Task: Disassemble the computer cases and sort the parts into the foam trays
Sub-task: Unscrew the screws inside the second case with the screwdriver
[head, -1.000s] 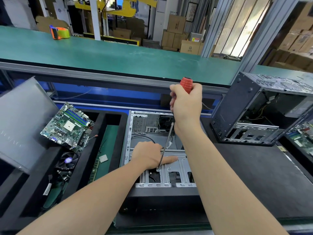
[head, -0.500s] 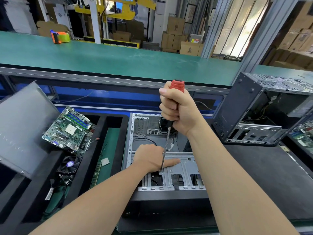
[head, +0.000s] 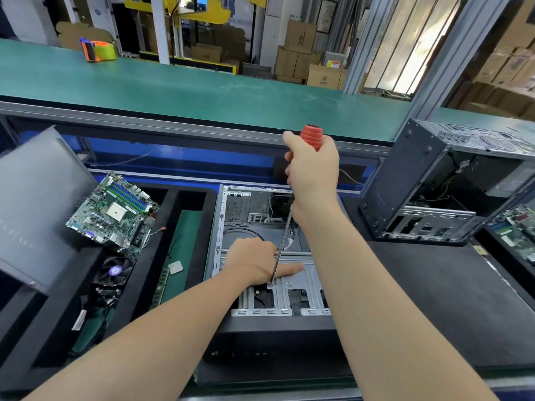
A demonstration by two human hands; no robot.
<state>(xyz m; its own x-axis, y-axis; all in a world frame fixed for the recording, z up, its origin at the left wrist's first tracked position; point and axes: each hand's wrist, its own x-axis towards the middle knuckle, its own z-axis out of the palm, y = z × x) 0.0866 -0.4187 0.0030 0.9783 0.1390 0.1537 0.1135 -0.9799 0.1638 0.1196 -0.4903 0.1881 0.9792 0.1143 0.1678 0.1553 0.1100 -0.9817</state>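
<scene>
Squarely in front of the person, the open computer case lies flat on the black counter, open side up. Its long axis runs away from the person, with the rear panel at the far end. The right hand has its grip wrapped tight round the red handle of a screwdriver. The tool stands nearly upright, handle tipped up and away, tip down on a screw in the metal drive bracket. The left hand rests palm-down on that bracket, thumb stretched right just beside the shaft. Whether its fingers hook anything I cannot tell. A motherboard leans tilted in the foam tray at left, and a second case stands at right.
</scene>
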